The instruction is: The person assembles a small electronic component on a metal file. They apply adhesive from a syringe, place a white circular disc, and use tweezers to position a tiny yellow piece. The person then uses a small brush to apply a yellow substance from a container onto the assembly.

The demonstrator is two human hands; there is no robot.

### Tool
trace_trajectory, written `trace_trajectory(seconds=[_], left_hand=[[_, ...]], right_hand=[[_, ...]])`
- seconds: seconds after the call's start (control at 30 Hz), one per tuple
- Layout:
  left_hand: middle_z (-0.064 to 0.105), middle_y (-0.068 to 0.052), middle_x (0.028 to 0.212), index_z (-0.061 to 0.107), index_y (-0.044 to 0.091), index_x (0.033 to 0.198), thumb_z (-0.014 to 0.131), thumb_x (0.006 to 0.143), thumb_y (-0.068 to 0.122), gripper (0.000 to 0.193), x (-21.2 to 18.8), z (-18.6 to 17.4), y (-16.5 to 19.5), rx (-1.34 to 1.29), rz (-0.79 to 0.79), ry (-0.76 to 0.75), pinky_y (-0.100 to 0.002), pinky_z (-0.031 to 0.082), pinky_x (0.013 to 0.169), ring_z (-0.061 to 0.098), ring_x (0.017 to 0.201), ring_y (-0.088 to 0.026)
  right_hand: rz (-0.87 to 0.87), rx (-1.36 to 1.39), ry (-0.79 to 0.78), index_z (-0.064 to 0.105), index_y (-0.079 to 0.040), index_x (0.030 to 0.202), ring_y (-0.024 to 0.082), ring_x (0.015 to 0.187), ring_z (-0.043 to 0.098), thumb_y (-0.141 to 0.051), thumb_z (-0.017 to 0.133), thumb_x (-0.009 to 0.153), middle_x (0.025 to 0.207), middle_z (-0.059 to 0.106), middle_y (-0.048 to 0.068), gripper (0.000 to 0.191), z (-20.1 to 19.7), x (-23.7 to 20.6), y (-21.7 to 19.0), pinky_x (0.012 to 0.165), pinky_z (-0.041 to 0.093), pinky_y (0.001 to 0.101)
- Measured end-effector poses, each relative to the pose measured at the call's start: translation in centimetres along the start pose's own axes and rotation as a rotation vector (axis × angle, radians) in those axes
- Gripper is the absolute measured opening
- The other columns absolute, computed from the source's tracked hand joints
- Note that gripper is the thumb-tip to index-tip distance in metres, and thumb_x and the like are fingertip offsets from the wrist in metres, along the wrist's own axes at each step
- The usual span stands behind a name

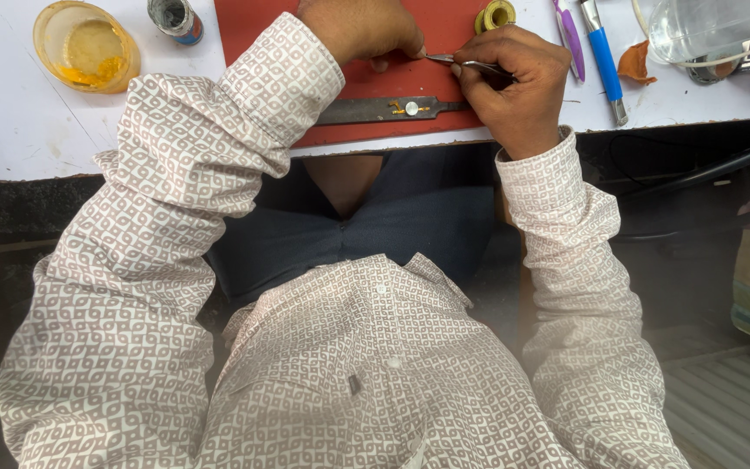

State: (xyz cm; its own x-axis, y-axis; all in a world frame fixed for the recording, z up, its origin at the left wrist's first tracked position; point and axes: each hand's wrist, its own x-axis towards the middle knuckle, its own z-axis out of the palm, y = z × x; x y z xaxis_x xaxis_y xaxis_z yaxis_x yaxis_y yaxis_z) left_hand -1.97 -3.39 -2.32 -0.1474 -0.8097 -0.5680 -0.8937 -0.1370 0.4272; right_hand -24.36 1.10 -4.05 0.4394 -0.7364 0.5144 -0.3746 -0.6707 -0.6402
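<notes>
1. Pinching a pair of slim metal tweezers (466, 62), the right hand (514, 82) is curled tight around the handle, and the tips point away from its knuckles toward the left hand (362, 30).
2. The left hand is bent at the knuckles with its fingertips pressed down on the red mat (375, 82), right at the tweezer tips; whatever small piece sits under them is too tiny to make out, so I cannot tell if those fingers grip anything or only steady it.
3. The step in hand looks like fine placement or pick-up of a very small part at the point where the two hands meet.
4. Just on the near side of the right hand, toward the body, a flat dark metal bar (388, 109) lies on the mat, carrying small gold-coloured bits and a round silver head.
5. Beyond the right hand's knuckles sits a yellow spool (495, 15); further to its outer side lie a purple pen (569, 35) and a blue-handled tool (602, 56).
6. Well off past the left sleeve stands a yellow dish (85, 45).
7. The next move likely calls for a steady, light squeeze and a short carry without dropping the piece.
</notes>
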Motion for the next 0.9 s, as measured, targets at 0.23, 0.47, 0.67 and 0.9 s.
trace_trajectory(seconds=[0.23, 0.47, 0.67, 0.9], left_hand=[[0.071, 0.0, 0.067, 0.076, 0.016, 0.086, 0.068, 0.088, 0.041, 0.026, 0.48, 0.16, 0.17, 0.007, -0.004, -0.018, -0.037, 0.054, 0.057, 0.068, 0.059, -0.014], [0.071, 0.0, 0.065, 0.076, 0.016, 0.085, 0.069, 0.087, 0.041, 0.026, 0.69, 0.13, 0.02, -0.01, 0.021, -0.006, -0.036, 0.053, 0.057, 0.068, 0.057, -0.014], [0.069, 0.0, 0.062, 0.076, 0.015, 0.083, 0.071, 0.087, 0.041, 0.027, 0.64, 0.06, 0.2, -0.004, 0.006, -0.004, -0.035, 0.052, 0.055, 0.065, 0.053, -0.013], [0.069, 0.0, 0.062, 0.075, 0.016, 0.082, 0.071, 0.087, 0.041, 0.026, 0.46, -0.03, 0.36, -0.003, -0.008, -0.005, -0.035, 0.052, 0.055, 0.065, 0.052, -0.013]], right_hand=[[0.0, -0.003, 0.008, 0.077, 0.001, 0.097, 0.014, 0.079, 0.073, 0.01, 0.077, 0.096, 0.098, 0.076, 0.011, 0.008, -0.17, 0.01, -0.44, 0.068, 0.057, 0.0223], [0.007, -0.006, 0.024, 0.078, 0.001, 0.099, 0.016, 0.082, 0.074, 0.01, 0.077, 0.096, 0.1, 0.077, 0.012, 0.009, -0.29, 0.19, -0.79, 0.071, 0.059, 0.0234], [0.003, -0.019, 0.012, 0.078, 0.002, 0.099, 0.016, 0.081, 0.075, 0.011, 0.075, 0.095, 0.099, 0.077, 0.012, 0.01, -0.32, 0.25, -0.71, 0.071, 0.06, 0.0235], [0.008, -0.026, 0.016, 0.078, 0.002, 0.097, 0.015, 0.078, 0.073, 0.012, 0.074, 0.094, 0.098, 0.077, 0.012, 0.011, -0.33, 0.2, -0.81, 0.068, 0.058, 0.023]])
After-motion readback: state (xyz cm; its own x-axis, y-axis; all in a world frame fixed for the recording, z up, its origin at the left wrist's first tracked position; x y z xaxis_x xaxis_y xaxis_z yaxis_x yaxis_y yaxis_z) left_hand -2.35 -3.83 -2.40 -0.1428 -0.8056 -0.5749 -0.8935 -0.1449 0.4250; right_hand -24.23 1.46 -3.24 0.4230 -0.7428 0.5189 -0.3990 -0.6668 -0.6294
